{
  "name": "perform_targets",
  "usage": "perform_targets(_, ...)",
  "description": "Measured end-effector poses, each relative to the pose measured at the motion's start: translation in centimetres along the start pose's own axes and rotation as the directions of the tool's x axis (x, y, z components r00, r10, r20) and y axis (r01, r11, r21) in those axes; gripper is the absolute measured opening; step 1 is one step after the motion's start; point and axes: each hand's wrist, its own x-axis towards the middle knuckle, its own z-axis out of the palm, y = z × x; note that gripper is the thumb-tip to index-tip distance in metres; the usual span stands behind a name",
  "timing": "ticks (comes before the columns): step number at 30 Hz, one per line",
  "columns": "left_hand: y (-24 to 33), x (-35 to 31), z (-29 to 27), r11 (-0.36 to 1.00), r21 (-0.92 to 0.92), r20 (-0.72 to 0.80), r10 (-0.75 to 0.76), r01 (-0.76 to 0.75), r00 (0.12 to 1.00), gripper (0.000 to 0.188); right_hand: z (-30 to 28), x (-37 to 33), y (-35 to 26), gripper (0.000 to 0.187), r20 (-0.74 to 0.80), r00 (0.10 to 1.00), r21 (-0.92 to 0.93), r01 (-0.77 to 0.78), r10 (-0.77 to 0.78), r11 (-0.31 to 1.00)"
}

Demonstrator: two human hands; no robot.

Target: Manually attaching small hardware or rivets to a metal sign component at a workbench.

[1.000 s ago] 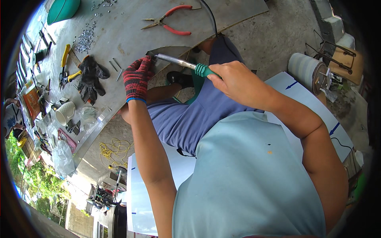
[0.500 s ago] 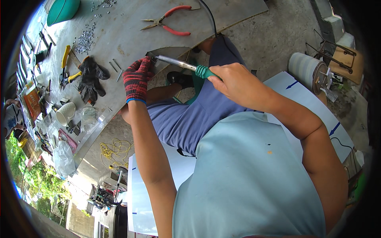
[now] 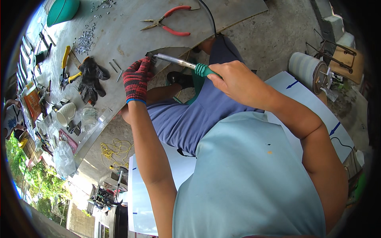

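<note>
My right hand [image 3: 234, 81] is bare and wraps round the green handle of a soldering iron [image 3: 176, 60]. The iron's metal barrel points left, its tip end close to the fingers of my left hand [image 3: 137, 81]. That hand wears a red and black knitted glove with a blue cuff. Its fingers are closed at the table edge on a small dark piece that I cannot make out. Just left of it, several thin metal rods [image 3: 116, 66] lie on the grey table [image 3: 127, 35].
Red-handled needle-nose pliers [image 3: 164, 22] lie farther back. On the left are a dark glove [image 3: 92, 79], yellow-handled cutters [image 3: 65, 67], a pile of small metal bits [image 3: 84, 41], a green bowl [image 3: 62, 12] and a white cup [image 3: 65, 114]. A black cable [image 3: 210, 16] crosses the table.
The soldering iron and my right hand have shifted very slightly, the barrel a little to the left. My left hand stays in place.
</note>
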Motion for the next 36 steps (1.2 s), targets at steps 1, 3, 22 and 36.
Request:
perform_targets(1, 0.0, 0.0, 0.0, 1.000, -0.002, 0.000, 0.001, -0.001, 1.000, 0.033, 0.0, 0.0, 0.0, 0.019, -0.008, 1.000, 0.006, 0.021, -0.021, 1.000)
perform_targets(3, -0.1, 0.0, -0.1, 1.000, 0.001, 0.002, 0.001, -0.001, 1.000, 0.033, 0.1, 0.2, -0.1, 0.020, 0.002, 1.000, 0.024, 0.001, -0.001, 1.000)
perform_targets(22, 0.3, -0.3, 0.1, 0.999, -0.040, 0.000, -0.017, 0.017, 1.000, 0.027, -0.5, 1.1, -0.4, 0.020, 0.038, 0.999, 0.009, -0.020, 0.020, 1.000)
perform_targets(36, 0.5, -0.4, 0.1, 1.000, 0.011, -0.009, 0.003, -0.003, 1.000, 0.027, -0.5, 1.3, -0.1, 0.021, 0.033, 0.999, -0.001, -0.008, 0.008, 1.000)
